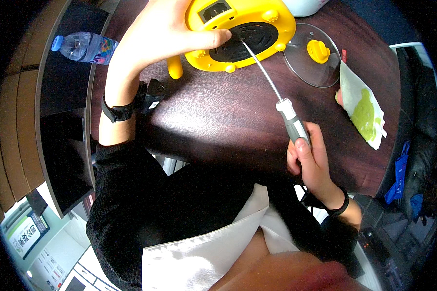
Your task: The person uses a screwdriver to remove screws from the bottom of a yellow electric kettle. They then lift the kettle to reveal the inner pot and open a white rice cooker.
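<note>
A yellow electric pot (285, 30) is tipped so that its underside faces me, with a black vented plate (262, 36), small yellow feet and a power socket (215, 9). My left hand (167, 31) grips it on the left side, thumb reaching across onto the black plate. A yellow handle (175, 68) sticks out below that hand. In my right hand (313, 157) is a screwdriver (292, 121) with a grey and white handle, fingers wrapped round its lower end. Its long metal shaft slants up and left, and the tip meets the black plate close to my left thumb.
A glass lid (303, 65) with a yellow knob lies right of the pot on the dark wooden table (218, 111). Farther right is a green and white cloth (366, 111). A water bottle (87, 47) lies at left; a pale rounded object (303, 6) shows at the top.
</note>
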### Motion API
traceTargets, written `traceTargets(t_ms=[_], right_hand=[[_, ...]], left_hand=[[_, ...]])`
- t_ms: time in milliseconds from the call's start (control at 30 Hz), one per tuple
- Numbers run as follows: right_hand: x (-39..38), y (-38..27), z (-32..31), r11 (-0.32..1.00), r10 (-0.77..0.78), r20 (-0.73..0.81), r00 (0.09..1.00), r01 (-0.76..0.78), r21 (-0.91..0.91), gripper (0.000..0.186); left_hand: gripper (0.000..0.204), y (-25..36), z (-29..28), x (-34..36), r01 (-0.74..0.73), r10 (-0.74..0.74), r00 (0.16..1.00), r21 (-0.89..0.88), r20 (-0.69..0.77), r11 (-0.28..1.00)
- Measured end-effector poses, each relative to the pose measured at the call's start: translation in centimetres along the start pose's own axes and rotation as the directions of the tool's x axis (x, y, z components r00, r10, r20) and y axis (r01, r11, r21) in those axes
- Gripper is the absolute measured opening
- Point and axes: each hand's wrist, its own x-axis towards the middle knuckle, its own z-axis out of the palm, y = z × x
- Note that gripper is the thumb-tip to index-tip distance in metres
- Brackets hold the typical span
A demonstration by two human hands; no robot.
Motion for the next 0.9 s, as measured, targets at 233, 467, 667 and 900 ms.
traceTargets(t_ms=[233, 467, 667, 900], right_hand=[[0.1, -0.6, 0.3, 0.971, 0.096, 0.067, 0.993, -0.108, 0.215, 0.030], [0.1, -0.6, 0.6, 0.990, 0.109, -0.034, 0.993, -0.106, 0.088, 0.031], [0.3, -0.5, 0.2, 0.986, 0.025, -0.086, 0.996, -0.039, -0.164, 0.034], [1.1, 0.2, -0.3, 0.818, 0.262, 0.189, 0.946, -0.322, 0.476, 0.050]], left_hand=[[0.103, -1.4, 0.5, -0.3, 0.044, -0.043, 0.999, 0.055, -0.029, 0.998], [0.103, -1.8, 1.0, 0.0, -0.007, 0.008, 0.998, 0.001, -0.067, 1.000], [0.100, 0.0, 0.7, -0.1, 0.134, -0.133, 0.990, 0.035, -0.038, 0.990], [0.099, 0.6, 0.6, -0.4, 0.148, -0.144, 0.988, 0.117, -0.049, 0.982]])
